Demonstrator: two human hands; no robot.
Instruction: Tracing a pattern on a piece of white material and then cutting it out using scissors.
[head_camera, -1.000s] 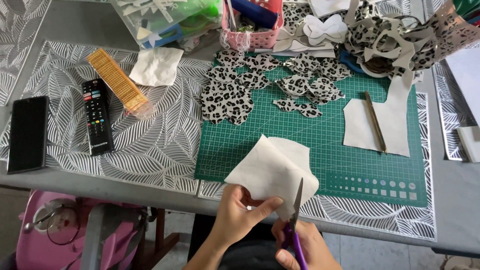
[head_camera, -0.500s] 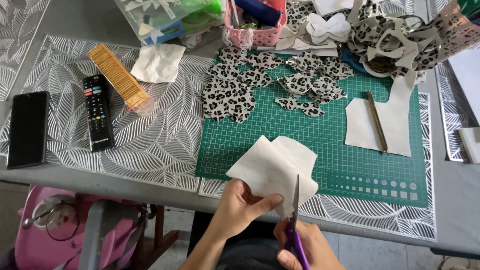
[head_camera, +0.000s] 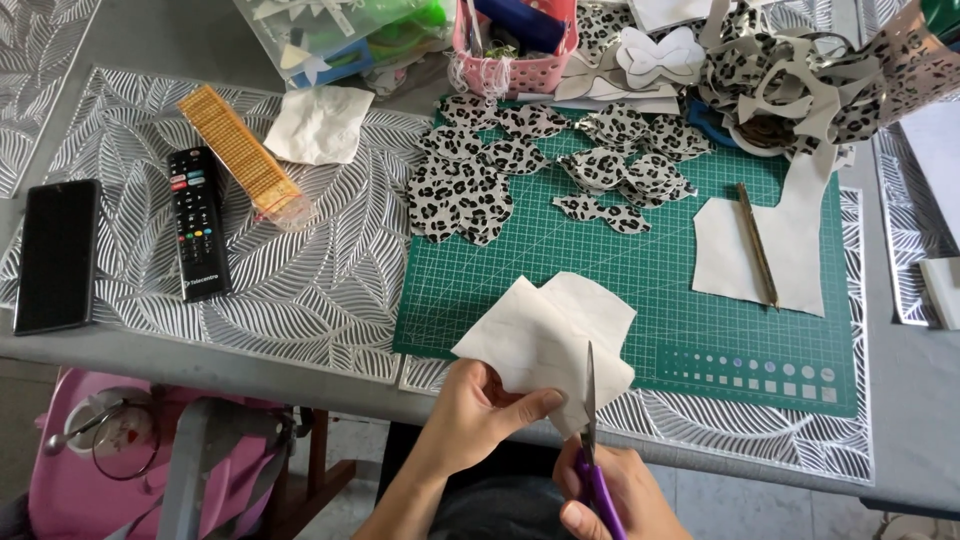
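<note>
Low in the frame, just right of centre: left hand (head_camera: 478, 412) pinching the lower edge of a white fabric piece (head_camera: 545, 340), thumb on top, fingers curled beneath. Right hand (head_camera: 610, 495) at the bottom edge, wrapped around the purple handles of the scissors (head_camera: 590, 430), blades pointing up the frame and biting into the fabric's lower right portion. Fabric held partly over the near edge of the green cutting mat (head_camera: 660, 270), centre to right of the frame.

On the mat's upper part: a spread of cut leopard-print pieces (head_camera: 470, 190). To its right, a white sheet (head_camera: 790, 250) with a pencil (head_camera: 757, 243) lying across it. Upper right corner: a heap of leopard-print offcuts (head_camera: 800, 70).

Top centre: a pink slotted basket (head_camera: 512, 62) holding a dark blue object and other small items too crowded to tell apart. Upper left of it: a clear plastic bag (head_camera: 330, 30) with white cut-outs and something green inside.

Left side, on the leaf-patterned placemat (head_camera: 300, 290): a black phone (head_camera: 57, 255), a black remote control (head_camera: 196, 222), a narrow yellow packet (head_camera: 240, 155), and a crumpled white scrap (head_camera: 320, 125). Lower left, below the table edge: a pink container (head_camera: 70, 470) with a spoon and eyeglasses resting on it.
</note>
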